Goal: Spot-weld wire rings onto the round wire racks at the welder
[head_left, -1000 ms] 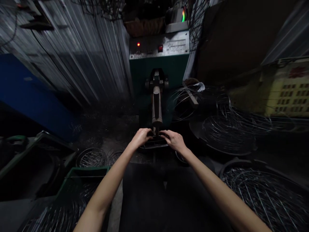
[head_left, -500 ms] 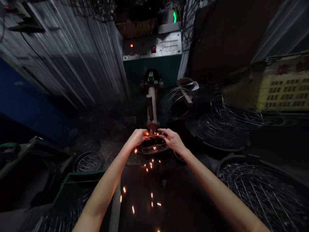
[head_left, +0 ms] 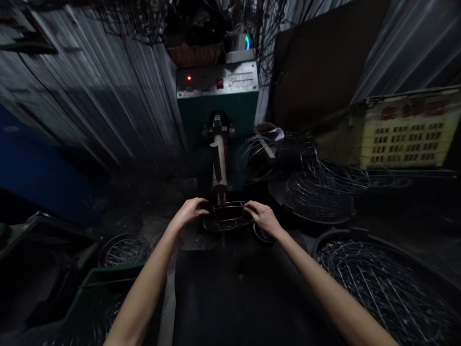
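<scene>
Across the person's lap lies a dark cloth [head_left: 230, 298], and both bare forearms reach out over it. The left hand [head_left: 188, 213] curls over the left end of an oval wire frame [head_left: 226, 217], and the right hand [head_left: 263, 217] holds its right side with the fingertips [head_left: 248, 206] on the rim, so the hands are set about as far apart as the frame is wide. The frame is made of thin, bright steel rods running lengthwise inside a looped rim. It lies nearly flat, directly below the welding machine's long vertical arm [head_left: 219, 161], whose lower end comes down at the far rim.

Stacks of similar wire rings sit on both sides: a loose stack in a round dark tray [head_left: 382, 288] at lower right, more rings [head_left: 320, 190] beyond it, and a small pile [head_left: 122, 250] at left beside a green crate [head_left: 104, 288]. Farther off stands the machine's green cabinet [head_left: 216, 115], topped by a grey control panel [head_left: 216, 79] with a lit red lamp [head_left: 188, 77]. Behind it runs a corrugated metal wall [head_left: 101, 91], with a blue panel [head_left: 36, 168] at left and a yellow sign [head_left: 406, 129] at right.
</scene>
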The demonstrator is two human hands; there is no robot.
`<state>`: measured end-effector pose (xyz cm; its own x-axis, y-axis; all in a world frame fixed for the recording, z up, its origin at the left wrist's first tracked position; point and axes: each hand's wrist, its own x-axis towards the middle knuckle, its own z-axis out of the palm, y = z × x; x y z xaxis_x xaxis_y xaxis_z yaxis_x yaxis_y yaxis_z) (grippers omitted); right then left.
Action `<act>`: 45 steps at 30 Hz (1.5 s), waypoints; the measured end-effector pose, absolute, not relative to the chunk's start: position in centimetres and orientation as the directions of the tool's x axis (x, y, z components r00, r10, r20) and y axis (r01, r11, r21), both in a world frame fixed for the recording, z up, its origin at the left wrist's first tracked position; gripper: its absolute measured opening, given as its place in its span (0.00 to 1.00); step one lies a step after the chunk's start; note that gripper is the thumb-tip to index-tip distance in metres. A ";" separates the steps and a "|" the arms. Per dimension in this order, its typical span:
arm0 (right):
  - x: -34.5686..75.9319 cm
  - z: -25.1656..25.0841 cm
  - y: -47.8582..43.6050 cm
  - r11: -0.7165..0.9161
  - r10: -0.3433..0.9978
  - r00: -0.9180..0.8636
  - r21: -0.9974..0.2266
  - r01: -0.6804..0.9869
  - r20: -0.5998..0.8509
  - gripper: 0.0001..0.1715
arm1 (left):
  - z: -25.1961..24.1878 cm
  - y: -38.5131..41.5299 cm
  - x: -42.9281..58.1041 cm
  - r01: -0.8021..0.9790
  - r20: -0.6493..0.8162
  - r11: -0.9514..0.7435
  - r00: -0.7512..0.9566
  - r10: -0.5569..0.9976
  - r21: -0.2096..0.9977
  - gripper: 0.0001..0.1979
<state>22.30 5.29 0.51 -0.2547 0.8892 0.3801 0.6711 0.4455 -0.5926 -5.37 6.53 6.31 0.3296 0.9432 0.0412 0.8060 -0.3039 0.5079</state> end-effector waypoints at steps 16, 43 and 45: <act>17.6 2.0 4.4 0.479 0.869 -0.351 -0.408 0.777 0.350 0.13 | 5.8 5.8 -1.7 0.801 0.086 -0.427 0.433 0.897 0.420 0.11; 17.3 3.2 6.5 0.480 0.877 -0.360 -0.546 0.686 0.318 0.12 | 6.6 7.6 -2.8 0.791 -0.013 -0.346 0.408 0.913 0.505 0.11; 18.3 2.8 6.3 0.476 0.878 -0.315 -0.584 0.658 0.360 0.12 | 6.5 7.7 -2.7 0.792 -0.017 -0.342 0.405 0.914 0.506 0.11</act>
